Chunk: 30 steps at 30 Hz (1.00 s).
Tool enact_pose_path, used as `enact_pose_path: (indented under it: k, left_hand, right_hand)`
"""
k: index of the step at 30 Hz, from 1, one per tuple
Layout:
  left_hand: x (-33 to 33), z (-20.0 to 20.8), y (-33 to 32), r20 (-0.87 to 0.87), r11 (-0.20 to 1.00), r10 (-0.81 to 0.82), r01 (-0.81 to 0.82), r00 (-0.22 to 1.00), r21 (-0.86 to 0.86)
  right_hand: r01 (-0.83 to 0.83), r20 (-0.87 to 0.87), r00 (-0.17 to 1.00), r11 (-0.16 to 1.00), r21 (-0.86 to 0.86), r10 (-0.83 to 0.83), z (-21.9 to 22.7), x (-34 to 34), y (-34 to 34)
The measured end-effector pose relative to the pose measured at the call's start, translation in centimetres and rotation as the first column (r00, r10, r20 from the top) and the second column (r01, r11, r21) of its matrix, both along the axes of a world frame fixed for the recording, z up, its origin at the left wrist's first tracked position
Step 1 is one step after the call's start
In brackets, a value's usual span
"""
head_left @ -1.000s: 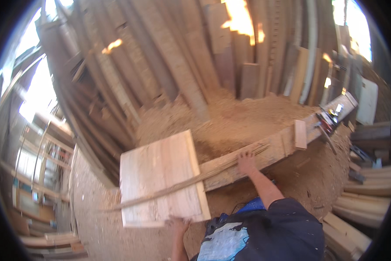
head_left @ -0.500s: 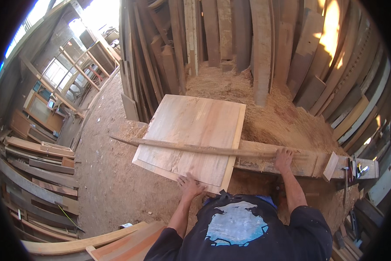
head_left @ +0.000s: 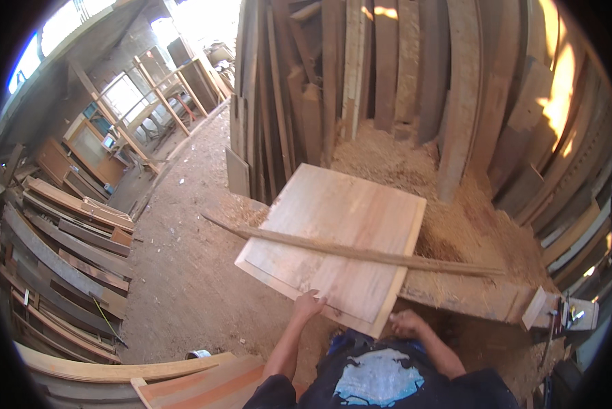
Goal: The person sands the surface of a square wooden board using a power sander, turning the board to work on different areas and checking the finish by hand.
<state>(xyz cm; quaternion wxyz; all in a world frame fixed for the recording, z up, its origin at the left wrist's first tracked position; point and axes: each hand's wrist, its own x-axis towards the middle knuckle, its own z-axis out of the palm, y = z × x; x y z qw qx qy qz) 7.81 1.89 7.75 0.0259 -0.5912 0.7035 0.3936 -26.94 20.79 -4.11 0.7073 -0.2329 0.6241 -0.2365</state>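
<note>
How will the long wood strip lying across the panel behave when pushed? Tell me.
The strip probably slides or swivels easily: no fastening to the panel shows. It may flex somewhat, being long and thin, and its narrow left end, jutting past the panel, may snap most easily.

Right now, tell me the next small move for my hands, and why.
I'd probably close the right hand on the right edge of the wooden panel to steady it: the left hand is at its near edge, the right is curled beside the right edge, contact unclear, and a long wooden strip lies across the top.
</note>
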Motion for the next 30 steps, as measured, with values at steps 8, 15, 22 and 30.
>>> enact_pose_path:
  k: [8, 15, 22, 30]
  left_hand:
    - [11.3, -0.6, -14.5, 0.411, 0.889, 0.386, -0.213, 0.826, -0.405]
    - [15.0, -1.7, -20.7, 0.448, 0.905, 0.417, -0.315, 0.791, -0.286]
    - [21.5, -4.7, -18.1, 0.311, 0.907, 0.407, -0.34, 0.859, -0.249]
    - [14.1, -4.0, -4.9, 0.266, 0.828, 0.552, -0.483, 0.79, -0.285]
  right_hand:
    - [0.283, -0.12, 0.954, 0.957, 0.057, -0.275, 5.5, 7.9, 0.1]
    - [0.144, -0.305, 0.949, 0.967, 0.209, -0.075, 2.8, 6.7, 0.9]
    - [0.479, -0.214, 0.852, 0.876, -0.048, -0.478, 1.1, 2.8, 2.6]
    - [0.561, -0.178, 0.826, 0.81, 0.171, -0.535, 2.8, 1.4, 7.5]
